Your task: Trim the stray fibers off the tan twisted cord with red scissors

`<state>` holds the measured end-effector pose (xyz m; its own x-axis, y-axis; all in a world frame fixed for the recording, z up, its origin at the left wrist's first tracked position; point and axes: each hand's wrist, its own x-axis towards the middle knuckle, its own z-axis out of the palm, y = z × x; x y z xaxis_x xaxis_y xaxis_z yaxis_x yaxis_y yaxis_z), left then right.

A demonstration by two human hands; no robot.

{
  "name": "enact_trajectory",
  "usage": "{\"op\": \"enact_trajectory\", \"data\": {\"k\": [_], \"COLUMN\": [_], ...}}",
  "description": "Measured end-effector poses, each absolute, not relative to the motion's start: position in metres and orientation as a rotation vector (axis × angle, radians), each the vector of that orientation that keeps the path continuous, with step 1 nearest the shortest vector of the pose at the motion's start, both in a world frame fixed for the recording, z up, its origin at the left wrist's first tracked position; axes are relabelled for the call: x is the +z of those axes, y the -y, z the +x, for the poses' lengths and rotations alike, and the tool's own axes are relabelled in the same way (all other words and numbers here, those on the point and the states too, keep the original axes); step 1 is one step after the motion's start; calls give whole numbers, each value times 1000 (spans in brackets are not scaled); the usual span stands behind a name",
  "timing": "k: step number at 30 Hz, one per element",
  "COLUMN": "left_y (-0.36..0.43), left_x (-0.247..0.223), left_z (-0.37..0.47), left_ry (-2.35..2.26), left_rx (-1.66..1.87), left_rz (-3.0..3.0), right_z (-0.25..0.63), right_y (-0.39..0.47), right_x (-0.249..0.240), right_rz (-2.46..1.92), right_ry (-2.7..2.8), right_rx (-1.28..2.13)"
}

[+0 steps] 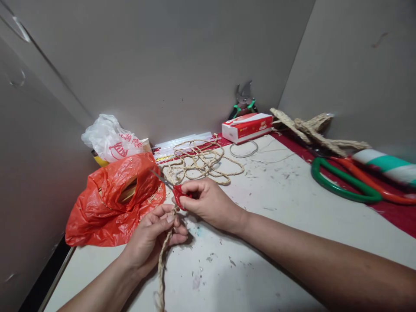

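Observation:
A braided straw rope (161, 268) hangs from my left hand (159, 234), pinched between thumb and fingers, and runs down past the lower edge of the view. Just above it, my right hand (203, 199) grips the red handles of small scissors (178, 194). The scissor blades point up and left, away from the held rope. Beyond my hands, a loose tangle of thin rope (203, 162) lies on the white table (247, 251).
At the left sit an orange plastic bag (107, 216) and a white bag (112, 138). A red tissue box (247, 128) and pruning shears (244, 102) are at the back. Large green-handled (341, 186) and orange-handled tools, straw bundles (312, 130) and a striped roll (386, 164) lie right.

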<state>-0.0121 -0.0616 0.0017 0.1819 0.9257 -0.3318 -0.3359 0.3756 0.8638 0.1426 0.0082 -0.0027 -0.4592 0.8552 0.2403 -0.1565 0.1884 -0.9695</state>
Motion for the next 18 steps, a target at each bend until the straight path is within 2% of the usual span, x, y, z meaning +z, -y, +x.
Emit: {"op": "enact_trajectory", "data": {"k": [10, 18], "left_y": [72, 73], "left_x": [3, -3], "left_z": [-11, -10], "left_ry": [-1144, -1160], "left_rx": [987, 1063], "left_rz": [1028, 968], "right_z": [145, 147], "right_y": [-11, -17], "right_x": [-4, -9], "right_rz": [-660, -713], "right_ry": [1492, 1516], "right_rx": [1462, 1569]}}
